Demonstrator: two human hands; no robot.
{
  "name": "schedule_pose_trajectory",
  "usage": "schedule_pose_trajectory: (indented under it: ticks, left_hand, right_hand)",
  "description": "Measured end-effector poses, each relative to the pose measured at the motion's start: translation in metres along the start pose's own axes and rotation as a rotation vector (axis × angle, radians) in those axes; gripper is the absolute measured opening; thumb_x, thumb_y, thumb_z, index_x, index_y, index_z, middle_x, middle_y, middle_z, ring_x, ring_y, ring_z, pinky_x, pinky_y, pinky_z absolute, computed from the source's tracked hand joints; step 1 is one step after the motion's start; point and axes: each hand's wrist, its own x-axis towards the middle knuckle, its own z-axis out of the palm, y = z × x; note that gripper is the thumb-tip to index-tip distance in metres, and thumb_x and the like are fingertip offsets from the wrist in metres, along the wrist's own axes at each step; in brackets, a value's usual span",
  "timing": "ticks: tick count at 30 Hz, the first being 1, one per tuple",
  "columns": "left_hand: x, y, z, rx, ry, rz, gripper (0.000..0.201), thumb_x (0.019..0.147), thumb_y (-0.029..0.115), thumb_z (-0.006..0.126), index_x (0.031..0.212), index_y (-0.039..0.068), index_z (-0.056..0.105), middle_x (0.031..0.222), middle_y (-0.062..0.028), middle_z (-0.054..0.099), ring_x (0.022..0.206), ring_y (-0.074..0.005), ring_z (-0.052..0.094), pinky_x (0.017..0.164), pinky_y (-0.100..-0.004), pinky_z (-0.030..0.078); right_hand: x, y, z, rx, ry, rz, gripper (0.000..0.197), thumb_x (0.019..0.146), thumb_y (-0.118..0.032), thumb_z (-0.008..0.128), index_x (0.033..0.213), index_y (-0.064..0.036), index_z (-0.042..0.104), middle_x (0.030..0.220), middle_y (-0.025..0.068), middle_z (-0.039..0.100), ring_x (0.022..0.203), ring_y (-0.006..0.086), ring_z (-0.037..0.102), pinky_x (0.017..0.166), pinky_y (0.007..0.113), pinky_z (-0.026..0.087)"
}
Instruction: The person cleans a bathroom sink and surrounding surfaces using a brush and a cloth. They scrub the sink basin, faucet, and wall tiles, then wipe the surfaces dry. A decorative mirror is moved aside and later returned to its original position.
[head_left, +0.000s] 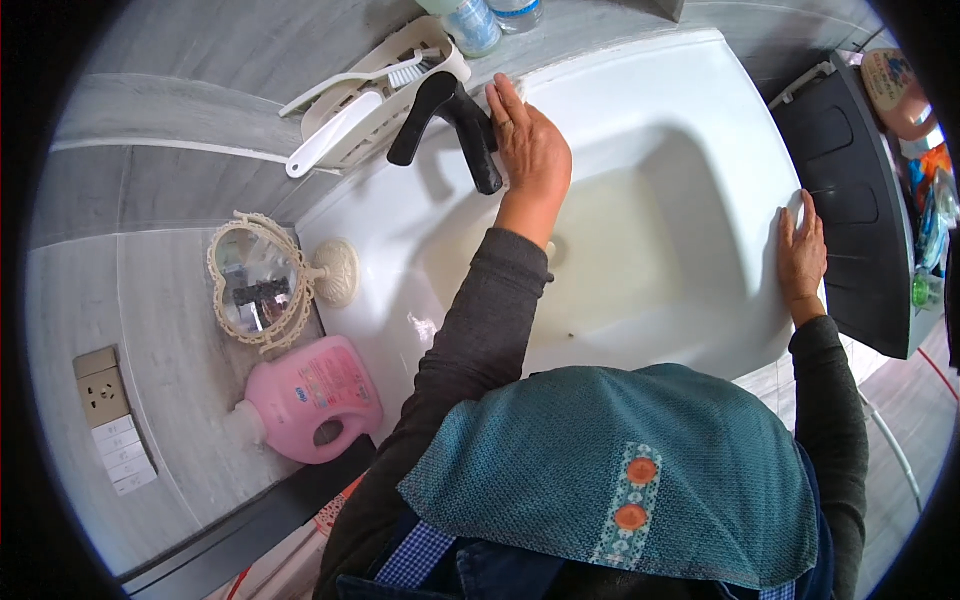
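My left hand (pixel 528 145) reaches across a white washbasin (pixel 650 110) and rests flat against its back rim, right beside a black tap (pixel 455 115). Its fingers are stretched out and I see nothing held in it. My right hand (pixel 802 255) lies flat on the basin's right rim with its fingers spread, also holding nothing. Both arms wear dark grey sleeves. A teal cloth with two orange buttons (pixel 630 470) hangs in front of my chest at the lower edge.
A white rack (pixel 345 110) with toothbrushes sits behind the tap. A heart-shaped mirror (pixel 255 280) and a pink detergent jug (pixel 315 395) stand left of the basin. A dark grey unit (pixel 860 220) with toiletries stands at the right. Bottles (pixel 480 20) stand at the back.
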Motion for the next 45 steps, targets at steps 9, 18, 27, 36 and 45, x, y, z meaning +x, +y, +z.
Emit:
schedule_pose_trajectory:
  ticks: [9, 18, 27, 36, 45]
  left_hand:
    - [0.001, 0.001, 0.000, -0.223, -0.274, -0.164, 0.033, 0.089, 0.001, 0.044, 0.108, -0.025, 0.045, 0.123, -0.0388, 0.038, 0.118, -0.0518, 0.037, 0.100, -0.0513, 0.034]
    - [-0.059, -0.021, -0.040, -0.197, -0.194, 0.019, 0.033, 0.090, 0.003, 0.044, 0.118, -0.015, 0.045, 0.128, -0.0299, 0.042, 0.121, -0.0436, 0.040, 0.103, -0.0449, 0.033]
    - [-0.075, -0.141, -0.090, -0.197, -0.316, -0.208, 0.037, 0.080, -0.004, 0.046, 0.114, 0.002, 0.056, 0.114, -0.0189, 0.056, 0.102, -0.0365, 0.054, 0.087, -0.0420, 0.044]
    - [-0.008, -0.154, -0.034, -1.168, -0.302, -0.558, 0.022, 0.088, -0.004, 0.049, 0.108, 0.002, 0.055, 0.100, -0.0035, 0.057, 0.091, -0.0135, 0.055, 0.084, -0.0288, 0.047]
    - [0.017, -0.142, -0.006, -1.740, -0.450, -0.589, 0.039, 0.094, 0.031, 0.044, 0.104, -0.003, 0.060, 0.113, -0.0167, 0.061, 0.109, -0.0243, 0.057, 0.099, -0.0338, 0.042]
  right_hand:
    - [-0.001, 0.001, 0.000, -0.012, 0.010, -0.008, 0.056, 0.093, -0.050, 0.039, 0.142, -0.0238, 0.035, 0.131, 0.0170, 0.050, 0.117, 0.0326, 0.054, 0.101, 0.050, 0.038]
    - [0.002, 0.000, 0.003, 0.020, 0.005, 0.012, 0.056, 0.093, -0.050, 0.043, 0.142, -0.0247, 0.036, 0.129, 0.0155, 0.052, 0.115, 0.0309, 0.055, 0.100, 0.050, 0.040]
    - [-0.004, -0.005, -0.004, -0.010, 0.038, -0.042, 0.054, 0.093, -0.047, 0.043, 0.140, -0.0206, 0.039, 0.128, 0.0162, 0.052, 0.115, 0.0310, 0.054, 0.100, 0.045, 0.040]
    - [0.002, 0.000, 0.002, -0.033, 0.011, -0.052, 0.058, 0.093, -0.051, 0.041, 0.142, -0.0223, 0.035, 0.132, 0.0161, 0.050, 0.116, 0.0330, 0.054, 0.099, 0.050, 0.041]
    - [-0.005, -0.008, -0.005, 0.007, 0.031, -0.021, 0.050, 0.094, -0.042, 0.045, 0.139, -0.0209, 0.039, 0.127, 0.0173, 0.053, 0.110, 0.0332, 0.058, 0.097, 0.046, 0.043]
